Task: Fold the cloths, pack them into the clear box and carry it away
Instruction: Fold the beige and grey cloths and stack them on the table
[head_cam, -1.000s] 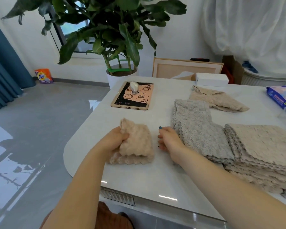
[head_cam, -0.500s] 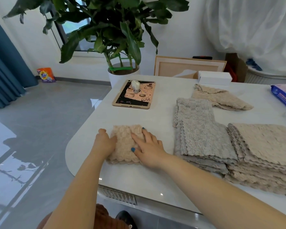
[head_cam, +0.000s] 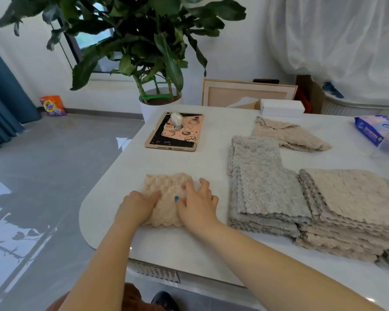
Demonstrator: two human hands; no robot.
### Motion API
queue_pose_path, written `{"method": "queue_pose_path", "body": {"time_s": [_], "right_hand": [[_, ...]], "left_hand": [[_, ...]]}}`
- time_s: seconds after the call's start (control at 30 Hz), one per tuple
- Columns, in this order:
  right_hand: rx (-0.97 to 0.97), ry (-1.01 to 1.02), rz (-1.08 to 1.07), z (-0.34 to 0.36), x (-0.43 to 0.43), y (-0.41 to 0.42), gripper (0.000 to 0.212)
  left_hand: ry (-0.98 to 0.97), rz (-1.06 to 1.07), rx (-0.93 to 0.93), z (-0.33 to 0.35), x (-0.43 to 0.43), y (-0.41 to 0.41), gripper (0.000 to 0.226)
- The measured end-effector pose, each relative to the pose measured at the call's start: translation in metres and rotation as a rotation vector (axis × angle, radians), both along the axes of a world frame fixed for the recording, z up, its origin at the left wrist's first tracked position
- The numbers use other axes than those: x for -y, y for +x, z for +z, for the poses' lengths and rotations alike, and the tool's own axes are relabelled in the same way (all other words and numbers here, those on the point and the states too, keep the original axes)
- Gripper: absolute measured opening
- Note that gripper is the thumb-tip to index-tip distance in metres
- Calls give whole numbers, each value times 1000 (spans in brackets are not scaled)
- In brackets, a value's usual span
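— What takes up most of the view?
— A pale desk (head_cam: 211, 140) with a rounded near-left corner. Behind its far-left corner stands a big leafy plant (head_cam: 144, 41) in a white pot (head_cam: 153, 108).

— And the cloths?
— At the near-right edge sits a tall beige stack (head_cam: 357, 203). Touching its left side is a lower grey stack (head_cam: 267, 187). One loose beige cloth (head_cam: 290, 135) lies crumpled toward the far edge, just beyond the grey stack.

— Anything else up there?
— A tablet (head_cam: 174, 133) in a pink cartoon case lies flat near the far-left corner, with a small white gadget (head_cam: 176, 119) standing on it. A white box (head_cam: 282, 108) sits at the far edge, and a blue packet (head_cam: 377, 131) at the far right.

— Where is the cloth being worked on?
— A folded beige cloth (head_cam: 166, 191) lies flat near the rounded near-left corner, well apart from the tablet and left of the grey stack.

— The hands?
— The left grip (head_cam: 137, 207) is apart, fingers laid on the folded beige cloth's left side. The right grip (head_cam: 198, 203) is apart too, fingers spread, pressing down on its right half.
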State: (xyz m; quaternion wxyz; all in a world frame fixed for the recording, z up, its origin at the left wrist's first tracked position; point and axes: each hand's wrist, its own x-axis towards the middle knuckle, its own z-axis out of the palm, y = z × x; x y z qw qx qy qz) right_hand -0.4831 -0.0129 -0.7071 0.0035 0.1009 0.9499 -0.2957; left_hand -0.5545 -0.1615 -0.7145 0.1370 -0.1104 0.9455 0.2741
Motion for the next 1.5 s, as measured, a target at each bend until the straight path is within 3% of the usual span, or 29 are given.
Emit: {"method": "queue_pose_path", "body": {"time_s": [0.1,0.2,0.33,0.43,0.5,0.67,0.77,0.87,0.93,1.13,1.3,1.4,1.5], "right_hand": [[148,-202,-84,9,1,0,40],[197,-458,-92,19,-7,0,50],[-93,-583,-126,57,-41,0,34],[-352,-610,-131,98,-93,-3,43],[-419,-553,-167,117,-133,-4,45],[-491,-373,-214,114,-226,-7,46],[-306,-284,-157,78,-265,-18,53],[-19,-171,-8,31,-278,-25,62],[-5,-245,-21,12,-277,-25,62],[23,-414,-84,6,-279,-24,60],[-112,-427,-97,1,-278,-19,55],[-142,-377,-35,1,-278,-17,56],[-141,-303,4,0,-276,-17,58]], "left_hand": [[150,-43,-24,-1,-3,-6,58],[462,-35,-76,12,-17,0,40],[761,-2,-153,42,-54,11,46],[946,-12,-222,66,-105,8,46],[1008,-88,-299,79,-146,2,48],[903,-276,-408,100,-238,-16,40],[805,-318,-319,72,-268,-31,48],[494,-364,-325,22,-276,-30,53],[333,-424,-402,6,-276,-26,53],[182,-309,-441,-5,-287,-32,29],[239,-209,-472,1,-283,-27,29],[369,-259,-648,6,-275,-23,44],[414,-237,-800,8,-273,-15,41]]}}
